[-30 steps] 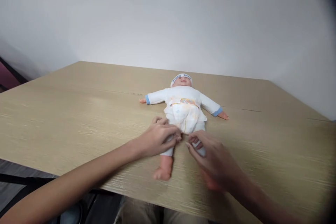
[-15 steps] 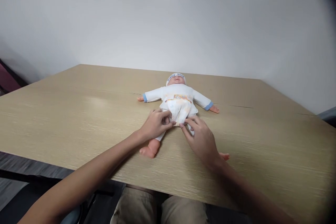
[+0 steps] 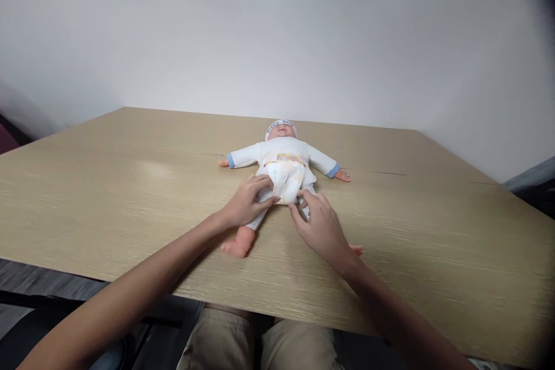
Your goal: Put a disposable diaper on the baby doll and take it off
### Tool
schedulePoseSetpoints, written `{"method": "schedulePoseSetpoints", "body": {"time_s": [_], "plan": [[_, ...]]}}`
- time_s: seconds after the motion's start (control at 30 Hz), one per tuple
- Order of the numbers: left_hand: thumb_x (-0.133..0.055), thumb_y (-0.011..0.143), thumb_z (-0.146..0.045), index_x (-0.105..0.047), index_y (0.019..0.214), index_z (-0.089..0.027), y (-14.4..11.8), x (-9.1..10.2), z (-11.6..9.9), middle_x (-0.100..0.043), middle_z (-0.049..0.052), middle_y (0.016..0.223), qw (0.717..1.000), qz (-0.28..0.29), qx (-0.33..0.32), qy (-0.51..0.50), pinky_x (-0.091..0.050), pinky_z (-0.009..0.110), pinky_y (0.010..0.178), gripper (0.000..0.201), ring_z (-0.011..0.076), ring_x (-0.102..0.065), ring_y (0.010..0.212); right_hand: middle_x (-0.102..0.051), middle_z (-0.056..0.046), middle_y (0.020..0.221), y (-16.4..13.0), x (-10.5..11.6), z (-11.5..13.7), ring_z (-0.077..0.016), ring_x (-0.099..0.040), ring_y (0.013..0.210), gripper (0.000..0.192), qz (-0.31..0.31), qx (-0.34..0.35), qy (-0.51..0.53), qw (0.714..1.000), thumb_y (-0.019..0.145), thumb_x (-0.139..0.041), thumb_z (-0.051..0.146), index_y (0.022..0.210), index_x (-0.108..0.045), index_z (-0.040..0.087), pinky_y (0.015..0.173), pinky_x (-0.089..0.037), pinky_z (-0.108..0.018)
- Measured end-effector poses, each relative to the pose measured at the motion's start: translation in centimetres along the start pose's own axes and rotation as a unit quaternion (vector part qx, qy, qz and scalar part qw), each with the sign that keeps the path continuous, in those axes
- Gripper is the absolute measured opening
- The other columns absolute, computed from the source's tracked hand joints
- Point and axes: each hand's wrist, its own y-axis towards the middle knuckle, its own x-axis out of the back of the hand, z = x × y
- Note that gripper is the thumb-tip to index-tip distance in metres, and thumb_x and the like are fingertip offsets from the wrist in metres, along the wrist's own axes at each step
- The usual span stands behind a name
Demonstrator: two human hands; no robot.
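Note:
A baby doll [image 3: 281, 148] in a white top with blue cuffs and a lettered white cap lies on its back, head away from me, arms spread. Over its white trousers sits a white diaper [image 3: 285, 179] with a coloured print at the waist. My left hand [image 3: 249, 199] grips the diaper's left edge, fingers higher up and thumb by the lower end. At the lower right edge my right hand [image 3: 318, 222] has thumb and fingers closed on the diaper. The doll's right-side leg is mostly hidden behind my right hand, with only the foot showing.
The wooden table [image 3: 130, 202] has a thin seam running across it. A pale partition [image 3: 277, 52] rises behind the table's far edge. My knees [image 3: 260, 341] are under the near edge, with a dark chair at lower left.
The whole view has shifted slightly, so the doll appears further left. My left thumb and fingers have spread a little along the diaper's edge. My right hand keeps its hold.

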Motion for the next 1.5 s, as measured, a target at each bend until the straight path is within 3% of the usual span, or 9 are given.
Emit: {"method": "schedulePoseSetpoints", "body": {"time_s": [0.3,0.43,0.57,0.77,0.87,1.0,1.1,1.27,1.5], "plan": [[-0.080,0.091,-0.043,-0.057,0.095,-0.022,-0.1,-0.8,1.0,-0.059,0.000,0.091,0.989,-0.047,0.087,-0.111,-0.041,0.032,0.083,0.031,0.0192,-0.051,0.089,-0.077,-0.010,0.111,1.1,0.2,-0.8,-0.0327,-0.071,0.106,0.031,-0.040,-0.038,0.104,0.993,0.094,-0.070,0.047,0.110,-0.054,0.025,0.089,-0.050,-0.044],[-0.090,0.082,-0.045,-0.049,0.103,-0.023,-0.2,-1.2,1.8,-0.058,-0.002,0.093,0.964,-0.063,0.129,-0.223,-0.043,0.030,0.079,0.051,0.0165,-0.054,0.087,-0.081,-0.007,0.107,1.5,1.3,-1.8,-0.0325,-0.074,0.109,0.033,-0.019,-0.076,0.135,0.988,0.093,-0.074,0.053,0.105,-0.060,0.026,0.092,-0.051,-0.045],[-0.097,0.074,-0.042,-0.054,0.115,-0.021,-0.5,-1.3,2.0,-0.068,0.003,0.105,0.948,-0.076,0.170,-0.260,-0.049,0.032,0.086,0.063,0.0196,-0.064,0.097,-0.083,-0.006,0.107,1.5,1.8,-2.0,-0.0328,-0.071,0.113,0.030,0.009,-0.077,0.126,0.989,0.095,-0.072,0.054,0.102,-0.069,0.026,0.096,-0.050,-0.046],[-0.085,0.087,-0.053,-0.076,0.111,-0.018,0.1,1.1,1.5,-0.078,0.010,0.113,0.965,0.056,0.162,-0.199,-0.050,0.034,0.085,0.044,0.0234,-0.069,0.099,-0.081,-0.009,0.099,1.8,1.7,-1.0,-0.0329,-0.063,0.097,0.032,0.058,-0.023,0.016,0.998,0.098,-0.068,0.053,0.089,-0.074,0.024,0.089,-0.045,-0.046],[-0.085,0.086,-0.054,-0.080,0.114,-0.020,0.9,2.7,1.3,-0.079,0.012,0.112,0.948,0.118,0.174,-0.239,-0.054,0.037,0.086,0.044,0.0278,-0.072,0.104,-0.081,-0.008,0.100,2.5,1.8,-1.2,-0.0309,-0.066,0.094,0.033,0.073,-0.042,0.075,0.994,0.097,-0.070,0.054,0.089,-0.076,0.023,0.087,-0.048,-0.044],[-0.091,0.081,-0.049,-0.081,0.109,-0.021,1.5,3.9,1.0,-0.080,0.012,0.106,0.930,0.121,0.193,-0.288,-0.058,0.043,0.090,0.042,0.0313,-0.073,0.107,-0.082,-0.007,0.106,3.2,2.1,-2.0,-0.0293,-0.071,0.095,0.040,0.092,-0.103,0.204,0.969,0.090,-0.077,0.060,0.105,-0.081,0.023,0.084,-0.053,-0.040],[-0.089,0.082,-0.049,-0.079,0.110,-0.020,1.6,4.2,1.1,-0.080,0.013,0.110,0.924,0.130,0.199,-0.298,-0.057,0.044,0.096,0.042,0.0309,-0.072,0.111,-0.079,-0.006,0.098,3.1,2.2,-2.1,-0.0293,-0.070,0.090,0.048,0.082,-0.134,0.196,0.968,0.087,-0.078,0.067,0.107,-0.083,0.023,0.081,-0.053,-0.041],[-0.088,0.082,-0.049,-0.077,0.121,-0.017,1.6,3.9,1.6,-0.078,0.012,0.122,0.935,0.140,0.187,-0.268,-0.053,0.044,0.105,0.051,0.0309,-0.069,0.119,-0.069,-0.011,0.113,2.8,1.4,-2.5,-0.0298,-0.066,0.101,0.058,-0.028,-0.095,0.098,0.990,0.082,-0.077,0.078,0.095,-0.081,0.022,0.094,-0.053,-0.046],[-0.091,0.079,-0.051,-0.081,0.118,-0.015,1.2,2.2,2.1,-0.079,0.009,0.112,0.966,0.106,0.152,-0.181,-0.052,0.041,0.097,0.054,0.0297,-0.070,0.109,-0.065,-0.009,0.109,2.6,0.7,-3.4,-0.0246,-0.063,0.090,0.050,-0.029,-0.056,0.100,0.993,0.082,-0.081,0.070,0.094,-0.080,0.022,0.088,-0.054,-0.044]]}}
